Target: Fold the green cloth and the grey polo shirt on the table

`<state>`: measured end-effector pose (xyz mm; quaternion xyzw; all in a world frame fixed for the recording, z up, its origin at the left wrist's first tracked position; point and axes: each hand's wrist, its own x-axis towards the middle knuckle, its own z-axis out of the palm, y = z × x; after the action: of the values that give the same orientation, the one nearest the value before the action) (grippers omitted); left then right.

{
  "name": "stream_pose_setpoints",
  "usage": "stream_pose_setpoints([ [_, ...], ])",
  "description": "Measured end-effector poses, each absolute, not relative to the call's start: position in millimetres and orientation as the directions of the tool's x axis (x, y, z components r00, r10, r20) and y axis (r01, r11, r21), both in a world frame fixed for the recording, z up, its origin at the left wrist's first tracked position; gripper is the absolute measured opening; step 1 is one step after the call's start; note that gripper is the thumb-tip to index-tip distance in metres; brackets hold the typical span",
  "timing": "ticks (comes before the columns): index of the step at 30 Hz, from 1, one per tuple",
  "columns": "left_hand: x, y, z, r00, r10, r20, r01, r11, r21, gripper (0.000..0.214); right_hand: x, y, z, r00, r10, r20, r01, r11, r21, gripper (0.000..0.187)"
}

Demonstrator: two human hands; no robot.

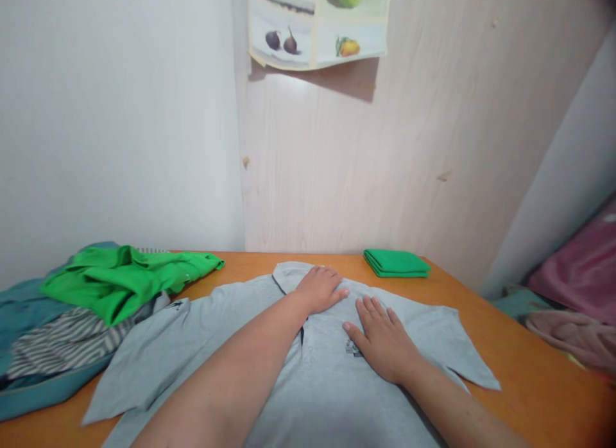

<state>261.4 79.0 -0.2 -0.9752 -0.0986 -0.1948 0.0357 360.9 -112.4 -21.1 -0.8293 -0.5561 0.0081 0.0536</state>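
Observation:
A light grey polo shirt (226, 345) lies spread face up on the orange table (529, 371), collar toward the wall. My left hand (320, 289) rests flat on the shirt just below the collar, fingers together and stretched out. My right hand (382, 336) lies flat on the chest beside a small dark logo, fingers extended. Neither hand holds anything.
A loose pile of clothes sits at the table's left: a bright green garment (125, 278) on top, a striped one (62, 342) and a teal one (29, 300) beneath. A folded green cloth (395, 263) lies at the back right. Pink fabric (582, 275) lies beyond the table's right edge. A fruit poster (317, 24) hangs on the wall.

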Motion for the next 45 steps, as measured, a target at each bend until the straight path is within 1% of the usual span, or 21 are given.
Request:
stream_pose_setpoints([
  [1, 259.9, 76.4, 2.1, 0.898, 0.167, 0.408, 0.201, -0.979, -0.044, 0.050, 361.6, -111.5, -22.6, 0.380, 0.923, 0.050, 0.922, -0.374, -0.098, 0.088],
  [3, 255.8, 72.9, 7.4, 0.876, 0.204, 0.437, 0.236, -0.972, -0.020, 0.044, 362.4, -109.8, -25.0, 0.380, 0.923, 0.062, 0.922, -0.373, -0.099, 0.088],
  [6, 244.0, 74.0, 16.8, 0.819, 0.345, 0.459, 0.356, -0.932, 0.064, 0.039, 362.7, -108.0, -26.6, 0.380, 0.922, 0.076, 0.923, -0.372, -0.097, 0.087],
  [9, 221.4, 80.4, 27.5, 0.748, 0.475, 0.463, 0.481, -0.869, 0.114, 0.040, 362.8, -106.9, -27.0, 0.385, 0.920, 0.076, 0.921, -0.378, -0.094, 0.086],
  [12, 188.7, 81.0, 35.0, 0.685, 0.584, 0.435, 0.585, -0.797, 0.149, 0.040, 363.6, -105.9, -27.5, 0.388, 0.919, 0.074, 0.920, -0.380, -0.100, 0.086],
  [15, 153.1, 66.2, 35.1, 0.677, 0.638, 0.367, 0.633, -0.759, 0.153, 0.040, 365.4, -104.7, -28.9, 0.382, 0.921, 0.079, 0.921, -0.373, -0.110, 0.087],
  [19, 113.1, 24.1, 26.9, 0.723, 0.648, 0.238, 0.635, -0.760, 0.140, 0.044, 369.0, -102.3, -33.2, 0.373, 0.923, 0.090, 0.925, -0.362, -0.118, 0.088],
  [22, 90.9, -11.2, 19.9, 0.740, 0.672, 0.032, 0.663, -0.736, 0.136, 0.066, 371.7, -100.4, -36.8, 0.376, 0.921, 0.099, 0.924, -0.364, -0.120, 0.088],
  [24, 79.5, -30.2, 15.6, 0.732, 0.680, -0.043, 0.677, -0.719, 0.157, 0.079, 373.2, -99.5, -38.3, 0.377, 0.920, 0.105, 0.924, -0.364, -0.120, 0.088],
  [26, 70.9, -43.0, 11.6, 0.731, 0.680, -0.056, 0.678, -0.715, 0.172, 0.084, 374.2, -98.9, -39.1, 0.372, 0.922, 0.106, 0.926, -0.360, -0.118, 0.087],
  [32, 63.7, -51.9, 7.0, 0.724, 0.689, -0.041, 0.683, -0.706, 0.186, 0.091, 376.5, -98.2, -39.9, 0.376, 0.922, 0.094, 0.925, -0.368, -0.092, 0.087],
  [41, 66.4, -50.4, 6.5, 0.733, 0.680, -0.028, 0.672, -0.716, 0.188, 0.093, 374.0, -100.9, -34.3, 0.390, 0.918, 0.070, 0.920, -0.386, -0.071, 0.085],
  [45, 67.3, -49.6, 3.9, 0.732, 0.682, -0.008, 0.669, -0.715, 0.202, 0.093, 371.5, -103.5, -32.1, 0.376, 0.920, 0.113, 0.927, -0.373, -0.045, 0.080],
])
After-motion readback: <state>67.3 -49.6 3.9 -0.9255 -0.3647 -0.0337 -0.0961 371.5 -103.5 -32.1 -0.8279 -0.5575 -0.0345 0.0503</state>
